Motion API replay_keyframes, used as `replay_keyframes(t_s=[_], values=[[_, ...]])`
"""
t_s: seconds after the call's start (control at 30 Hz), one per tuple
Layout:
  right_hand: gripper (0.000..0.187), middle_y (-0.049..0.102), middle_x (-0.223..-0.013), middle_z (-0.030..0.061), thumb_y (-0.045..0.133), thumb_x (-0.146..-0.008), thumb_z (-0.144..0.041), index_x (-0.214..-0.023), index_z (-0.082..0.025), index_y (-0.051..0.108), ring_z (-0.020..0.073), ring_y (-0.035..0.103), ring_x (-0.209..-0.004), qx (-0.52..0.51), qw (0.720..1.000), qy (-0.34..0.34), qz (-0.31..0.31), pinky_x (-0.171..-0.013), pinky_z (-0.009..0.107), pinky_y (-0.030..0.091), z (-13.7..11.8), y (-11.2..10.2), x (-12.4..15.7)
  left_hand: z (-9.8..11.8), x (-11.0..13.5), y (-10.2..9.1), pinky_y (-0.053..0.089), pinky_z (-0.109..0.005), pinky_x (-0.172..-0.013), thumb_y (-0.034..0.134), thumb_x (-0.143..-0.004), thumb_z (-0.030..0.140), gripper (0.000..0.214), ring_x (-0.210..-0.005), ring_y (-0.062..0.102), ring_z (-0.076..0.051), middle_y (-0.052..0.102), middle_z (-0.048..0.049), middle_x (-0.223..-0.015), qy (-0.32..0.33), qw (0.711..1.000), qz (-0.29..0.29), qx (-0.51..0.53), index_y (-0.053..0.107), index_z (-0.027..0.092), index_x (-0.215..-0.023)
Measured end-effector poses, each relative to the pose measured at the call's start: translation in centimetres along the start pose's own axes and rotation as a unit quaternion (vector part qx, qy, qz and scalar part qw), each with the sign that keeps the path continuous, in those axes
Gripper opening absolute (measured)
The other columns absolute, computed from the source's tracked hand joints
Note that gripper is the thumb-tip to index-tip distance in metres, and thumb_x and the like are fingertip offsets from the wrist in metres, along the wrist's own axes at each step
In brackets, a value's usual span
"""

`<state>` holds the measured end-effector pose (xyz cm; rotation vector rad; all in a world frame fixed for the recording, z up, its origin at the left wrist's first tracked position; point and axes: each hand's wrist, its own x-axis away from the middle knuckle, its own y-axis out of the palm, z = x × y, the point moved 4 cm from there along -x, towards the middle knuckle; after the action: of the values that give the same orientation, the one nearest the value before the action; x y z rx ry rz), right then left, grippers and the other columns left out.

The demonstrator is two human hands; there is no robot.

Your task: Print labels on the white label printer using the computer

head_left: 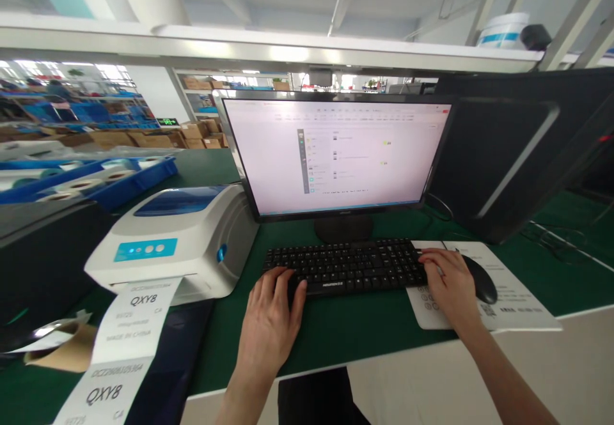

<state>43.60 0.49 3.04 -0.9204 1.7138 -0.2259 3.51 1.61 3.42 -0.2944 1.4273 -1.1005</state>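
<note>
My left hand (pixel 271 313) rests at the left end of a black keyboard (pixel 345 265), its fingers loosely bent over the keys and the thumb apart. At the keyboard's right end, my right hand (pixel 449 284) lies with fingertips on the number keys; nothing shows in it. A black mouse (pixel 480 279) sits just right of that hand, on a pale printed mouse pad (pixel 513 291). Behind the keyboard stands a lit monitor (pixel 336 156) with a chat-like window on its screen.
A white label printer (pixel 177 239) stands left of the keyboard, with a strip of printed labels (pixel 129 335) hanging out. Blue trays with rolls (pixel 110 182) sit farther back. At the right a large black panel (pixel 508 150) leans over the green tabletop (pixel 330 335). A shelf (pixel 268 48) crosses above.
</note>
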Motion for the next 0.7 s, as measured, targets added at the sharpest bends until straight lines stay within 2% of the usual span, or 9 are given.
replay_keyframes(t_s=[0.3,0.7], values=[[0.024,0.075,-0.117,0.0043,0.052,-0.111,-0.030,-0.104,-0.023,0.074,0.0290,0.065,-0.113,0.011,1.000,-0.001,-0.002,-0.100,0.048,0.052,0.16,0.08,0.14,0.20,0.02,0.24,0.058,-0.057,-0.108,0.066,-0.108,0.047,0.040,-0.126,0.069,-0.037,0.069,-0.0165,-0.136,-0.003,1.000,-0.007,-0.029,0.060,0.021,-0.138],[0.024,0.074,-0.116,0.0042,0.051,-0.112,-0.033,-0.107,-0.024,0.074,0.0291,0.065,-0.112,0.011,1.000,-0.001,0.003,-0.101,0.049,0.053,0.16,0.21,0.24,0.26,-0.12,-0.12,0.058,-0.057,-0.109,0.060,-0.111,0.046,0.038,-0.128,0.069,-0.037,0.070,-0.0173,-0.136,-0.015,1.000,0.008,-0.024,0.058,0.020,-0.140]])
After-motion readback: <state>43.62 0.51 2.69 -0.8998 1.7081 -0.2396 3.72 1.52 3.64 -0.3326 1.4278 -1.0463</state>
